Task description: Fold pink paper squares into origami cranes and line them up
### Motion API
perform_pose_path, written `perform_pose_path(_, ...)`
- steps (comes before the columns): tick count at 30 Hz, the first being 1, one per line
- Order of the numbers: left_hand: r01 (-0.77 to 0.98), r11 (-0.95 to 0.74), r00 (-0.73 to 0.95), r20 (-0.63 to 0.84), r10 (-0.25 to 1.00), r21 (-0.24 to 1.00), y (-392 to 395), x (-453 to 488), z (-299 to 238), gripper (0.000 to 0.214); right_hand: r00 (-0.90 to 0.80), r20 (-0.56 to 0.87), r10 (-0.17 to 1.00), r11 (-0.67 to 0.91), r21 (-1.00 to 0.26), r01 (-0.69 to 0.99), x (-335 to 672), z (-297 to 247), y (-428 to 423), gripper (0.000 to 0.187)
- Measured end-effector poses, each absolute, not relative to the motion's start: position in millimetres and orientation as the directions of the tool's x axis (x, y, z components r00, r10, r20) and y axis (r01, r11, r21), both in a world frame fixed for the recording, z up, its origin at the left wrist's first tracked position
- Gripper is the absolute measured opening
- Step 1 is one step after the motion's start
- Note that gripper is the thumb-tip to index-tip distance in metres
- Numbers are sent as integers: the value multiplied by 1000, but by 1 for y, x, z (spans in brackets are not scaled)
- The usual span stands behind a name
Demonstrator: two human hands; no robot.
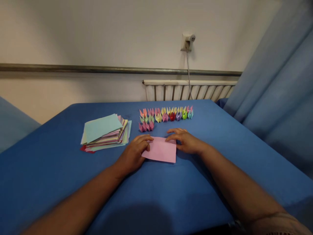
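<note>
A pink sheet of paper (161,150) lies between my two hands, low over the blue table, with its near edge slightly raised. My left hand (137,150) grips its left side, thumb and curled fingers closed on the paper. At the upper right corner is my right hand (184,140), its thumb and fingers around the edge there; the index finger stretches out above the sheet. Just beyond the paper stand rows of small folded paper cranes (165,117) in pink, yellow, green, red, purple and blue.
A thick, uneven stack of coloured paper (105,132) with a light blue sheet on top sits to the left. Behind the blue-covered table (61,169) are a wall rail (97,69), a radiator (168,91) and a plugged-in cord (188,68). A blue curtain (276,68) hangs at right.
</note>
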State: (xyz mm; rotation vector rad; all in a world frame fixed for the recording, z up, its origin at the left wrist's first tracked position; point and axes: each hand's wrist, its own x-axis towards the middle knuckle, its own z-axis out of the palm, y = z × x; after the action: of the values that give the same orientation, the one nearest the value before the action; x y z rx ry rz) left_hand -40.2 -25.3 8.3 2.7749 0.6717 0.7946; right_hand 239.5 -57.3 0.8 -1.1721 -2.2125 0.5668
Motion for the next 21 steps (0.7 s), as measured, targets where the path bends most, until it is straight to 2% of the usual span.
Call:
perform_pose_path(3, 442, -849, 755, 390, 527, 291, -24, -42, 3, 37, -510, 248, 824, 555, -532, 639, 234, -6, -57, 37)
perform_pose_path(8, 514, -848, 790, 312, 528, 131, -34, -43, 12, 53, -543, 232, 807, 586, -428, 688, 235, -1, -58, 30)
perform_pose_path(9, 510, -854, 802, 303, 515, 105, -36, -42, 15, 49, -536, 236, 810, 583, -411, 701, 236, 1, -58, 28)
perform_pose_path(12, 473, -879, 839, 275, 470, 60, -35, -42, 20, 22, -523, 251, 814, 580, -396, 712, 244, 8, -59, 27)
perform_pose_path(14, 484, -874, 845, 233, 482, 53, -32, -42, 20, 19, -519, 243, 819, 572, -410, 710, 249, 11, -59, 27)
perform_pose_path(18, 556, -823, 801, 188, 568, 114, -35, -41, 18, 20, -525, 185, 831, 549, -425, 720, 251, 10, -59, 24)
perform_pose_path(21, 530, -808, 797, 171, 579, 258, -48, -37, 17, 55, -530, 174, 830, 548, -434, 715, 246, 8, -62, 15)
